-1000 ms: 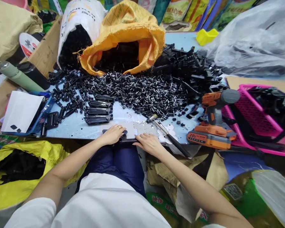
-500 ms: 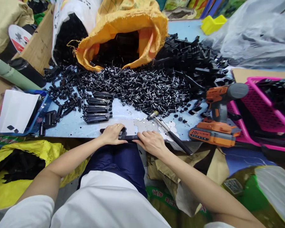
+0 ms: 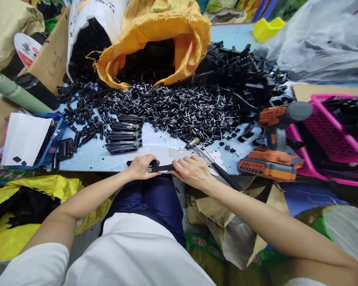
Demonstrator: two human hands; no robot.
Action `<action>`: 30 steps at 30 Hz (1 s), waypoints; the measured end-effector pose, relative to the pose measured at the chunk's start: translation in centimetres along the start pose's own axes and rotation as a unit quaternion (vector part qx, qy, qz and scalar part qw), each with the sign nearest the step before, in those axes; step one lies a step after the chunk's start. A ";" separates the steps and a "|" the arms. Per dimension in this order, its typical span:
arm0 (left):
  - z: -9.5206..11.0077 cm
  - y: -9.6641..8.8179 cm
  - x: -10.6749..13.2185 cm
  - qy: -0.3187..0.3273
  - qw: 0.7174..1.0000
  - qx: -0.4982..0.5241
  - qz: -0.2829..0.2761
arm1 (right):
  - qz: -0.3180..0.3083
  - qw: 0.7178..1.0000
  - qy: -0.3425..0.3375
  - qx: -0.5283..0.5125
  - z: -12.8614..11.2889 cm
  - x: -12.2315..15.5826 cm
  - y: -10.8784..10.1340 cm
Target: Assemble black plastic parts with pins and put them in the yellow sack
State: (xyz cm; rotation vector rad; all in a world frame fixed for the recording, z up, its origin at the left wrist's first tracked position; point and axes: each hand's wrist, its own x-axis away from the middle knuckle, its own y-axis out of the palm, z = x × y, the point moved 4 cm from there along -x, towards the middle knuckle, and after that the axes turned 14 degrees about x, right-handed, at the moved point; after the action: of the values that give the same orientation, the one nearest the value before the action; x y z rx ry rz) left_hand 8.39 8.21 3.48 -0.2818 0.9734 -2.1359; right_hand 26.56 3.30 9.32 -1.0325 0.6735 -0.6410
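Between my hands, at the bench's front edge, lies a long black plastic part (image 3: 164, 168). My left hand (image 3: 143, 167) is closed around its left end, and my right hand (image 3: 191, 171) grips the right end with thumb below and fingers on top. The fingers cover both ends of the part. Just right of my right hand a hammer (image 3: 213, 163) with a black handle rests slantwise. A row of similar black parts (image 3: 123, 137) lies behind my left hand. Small white discs (image 3: 217, 159) are scattered near the hammer.
A heap of black pieces with metal pins (image 3: 185, 111) spreads before an orange sack (image 3: 203, 43). To the right stand an orange cordless drill (image 3: 271, 139) and a pink basket (image 3: 331, 115). A blue basket (image 3: 58, 135) with white paper (image 3: 25, 137) sits left, near a green bottle (image 3: 20, 93).
The black part has turned slightly between my hands, showing more of its face. My right hand has risen a little; my left hand still grips its end.
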 end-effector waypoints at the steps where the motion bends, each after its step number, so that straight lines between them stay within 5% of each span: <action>1: 0.1 0.3 0.2 0.008 1.000 -0.010 0.006 | 0.011 1.000 -0.005 0.002 -0.1 0.0 0.0; 7: 0.6 1.2 -0.1 -0.027 0.998 -0.056 -0.022 | -0.002 1.000 0.014 -0.008 0.4 0.7 2.7; 11: 0.6 1.3 -3.4 -0.029 0.993 -0.069 -0.091 | -0.047 0.998 0.020 -0.039 1.2 1.8 5.9; 16: -3.0 -0.8 -11.0 -0.177 0.978 -0.099 0.054 | -0.079 0.987 0.120 -0.068 3.8 0.0 8.2; 20: -4.1 -1.3 -13.6 -0.242 0.963 -0.092 0.075 | -0.128 0.968 0.213 -0.030 5.1 -4.9 10.0; 23: -3.5 -2.6 -10.7 -0.226 0.965 -0.009 0.135 | -0.181 0.953 0.242 0.006 4.8 -7.7 11.2; 25: -3.6 -3.9 -6.6 -0.232 0.939 0.151 0.205 | -0.199 0.950 0.240 0.021 4.2 -8.5 11.7; 27: -4.2 -4.8 -2.0 -0.280 0.860 0.348 0.246 | -0.195 0.949 0.245 0.030 3.7 -8.6 11.9; 30: -4.8 -4.6 3.2 -0.360 0.728 0.536 0.233 | -0.188 0.944 0.268 0.038 3.5 -8.3 12.0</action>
State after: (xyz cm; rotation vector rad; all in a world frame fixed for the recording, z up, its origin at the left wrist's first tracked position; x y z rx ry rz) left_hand 1.39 10.52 3.20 -0.2011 -0.6354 -1.5455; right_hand 25.86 15.87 1.21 -0.9237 0.9216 -1.3005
